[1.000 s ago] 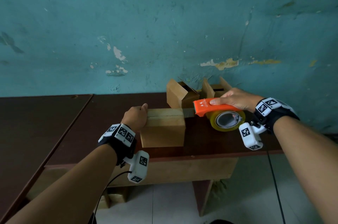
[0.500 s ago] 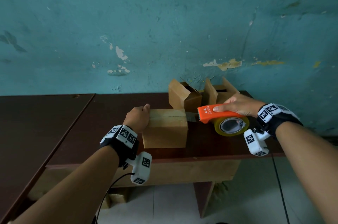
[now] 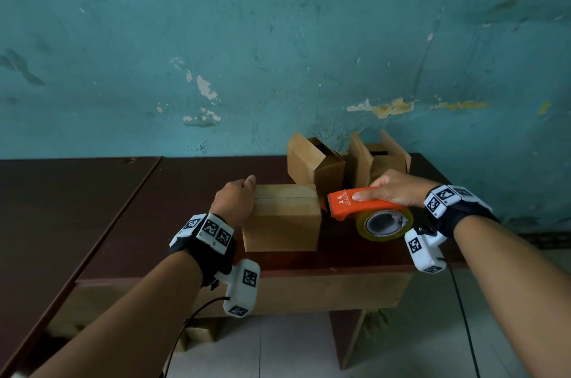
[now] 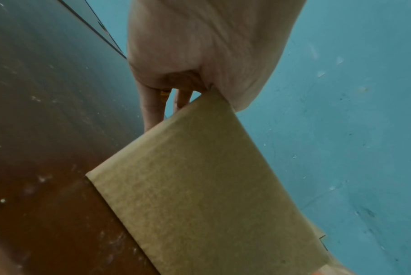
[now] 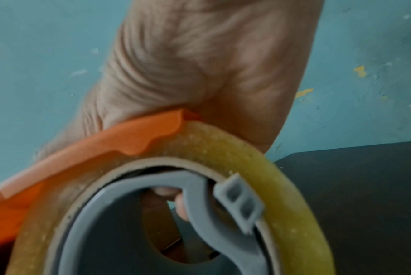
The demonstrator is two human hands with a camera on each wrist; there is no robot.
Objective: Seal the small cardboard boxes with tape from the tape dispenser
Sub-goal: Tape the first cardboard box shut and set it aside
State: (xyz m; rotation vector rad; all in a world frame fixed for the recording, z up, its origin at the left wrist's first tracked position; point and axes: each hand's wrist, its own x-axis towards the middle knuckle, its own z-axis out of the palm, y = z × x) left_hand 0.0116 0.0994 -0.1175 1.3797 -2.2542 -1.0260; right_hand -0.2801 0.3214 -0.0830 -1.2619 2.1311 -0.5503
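The closed cardboard box point(image 3: 282, 217) sits near the front edge of the dark brown bench point(image 3: 185, 192), its 2 top flaps meeting in a seam that runs left to right.

The left hand point(image 3: 234, 200) is against the left end of the closed cardboard box, fingers curled, thumb up at the top edge. In the left wrist view the left hand point(image 4: 199, 55) touches the upper corner of the box point(image 4: 199, 186), with 2 fingers point(image 4: 152, 108) reaching down behind it; its grip is on the box end, bracing it, though how tightly I cannot tell.

Just right of the box, the right hand point(image 3: 398, 189) clasps the orange tape dispenser point(image 3: 352, 203) from above, thumb lying along the near side of the orange body. The dispenser's front end touches the box's upper right edge. Its roll of yellowish tape point(image 3: 384, 223) hangs below the hand, over the bench. In the right wrist view the palm point(image 5: 211, 65) presses on the orange shell point(image 5: 129, 137) above the tape roll point(image 5: 258, 167) and the grey hub point(image 5: 199, 214), fingertips showing through the hub.

Behind the box, against the teal wall point(image 3: 278, 38), stand 2 open cardboard boxes: one point(image 3: 312, 164) directly behind it, the other point(image 3: 377, 158) behind the dispenser, flaps raised.
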